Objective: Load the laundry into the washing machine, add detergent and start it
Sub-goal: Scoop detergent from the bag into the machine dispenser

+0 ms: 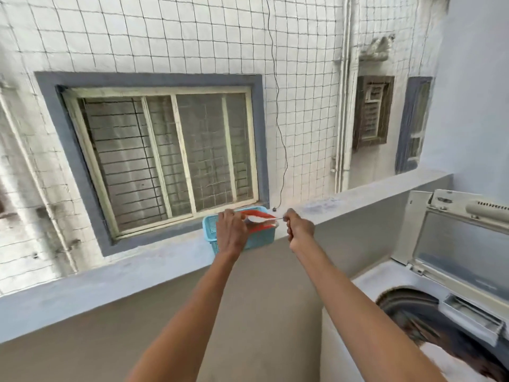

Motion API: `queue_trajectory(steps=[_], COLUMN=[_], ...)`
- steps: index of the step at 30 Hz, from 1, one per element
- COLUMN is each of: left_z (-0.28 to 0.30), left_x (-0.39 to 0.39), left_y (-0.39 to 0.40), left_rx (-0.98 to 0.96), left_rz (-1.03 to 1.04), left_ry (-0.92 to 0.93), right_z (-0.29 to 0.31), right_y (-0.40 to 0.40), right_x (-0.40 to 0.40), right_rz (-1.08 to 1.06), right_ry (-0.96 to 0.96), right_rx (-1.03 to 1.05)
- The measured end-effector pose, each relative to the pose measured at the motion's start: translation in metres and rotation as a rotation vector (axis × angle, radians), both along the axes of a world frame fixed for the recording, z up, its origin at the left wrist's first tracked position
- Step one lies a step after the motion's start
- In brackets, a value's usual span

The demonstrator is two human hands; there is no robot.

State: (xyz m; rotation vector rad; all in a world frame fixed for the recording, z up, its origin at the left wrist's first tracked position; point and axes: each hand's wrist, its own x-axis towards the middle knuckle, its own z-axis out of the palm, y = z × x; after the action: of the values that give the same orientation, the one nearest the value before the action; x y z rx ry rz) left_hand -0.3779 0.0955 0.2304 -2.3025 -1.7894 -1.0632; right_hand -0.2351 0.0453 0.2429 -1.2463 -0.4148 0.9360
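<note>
Now both hands reach into the basket (212,230) on the far ledge (154,257): your left hand (231,232) and right hand (298,226) each pinch the red-and-white detergent pouch (259,220), likely to open it.

Pale blue-grey parapet ledge (115,274) runs diagonally, lower left to right of frame. Turquoise perforated plastic basket (261,238) sits on it, centre frame, below window sill.
</note>
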Motion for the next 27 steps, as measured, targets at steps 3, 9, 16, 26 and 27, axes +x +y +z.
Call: queue_trajectory(steps=[3, 9, 16, 26, 27], left_z=[0.0, -0.006, -0.012, -0.03, -0.031], left_x=[-0.002, -0.005, -0.016, -0.022, -0.022], left_y=[0.0, -0.004, 0.002, 0.001, 0.0], left_rx=[-0.013, 0.068, 0.124, 0.313, 0.306], left_rz=[-0.071, -0.137, -0.124, -0.131, -0.124], left_ry=[-0.054, -0.167, 0.027, 0.199, 0.192], right_z=[-0.008, -0.027, -0.028, -0.028, -0.031], right_y=[0.006, 0.02, 0.044, 0.03, 0.032], right_x=[-0.011, -0.029, -0.047, -0.027, -0.023], right_rz=[-0.068, -0.131, -0.062, -0.071, -0.075], right_ry=[-0.045, -0.127, -0.447, -0.833, -0.809], right_rx=[-0.042, -0.099, -0.236, -0.246, -0.213])
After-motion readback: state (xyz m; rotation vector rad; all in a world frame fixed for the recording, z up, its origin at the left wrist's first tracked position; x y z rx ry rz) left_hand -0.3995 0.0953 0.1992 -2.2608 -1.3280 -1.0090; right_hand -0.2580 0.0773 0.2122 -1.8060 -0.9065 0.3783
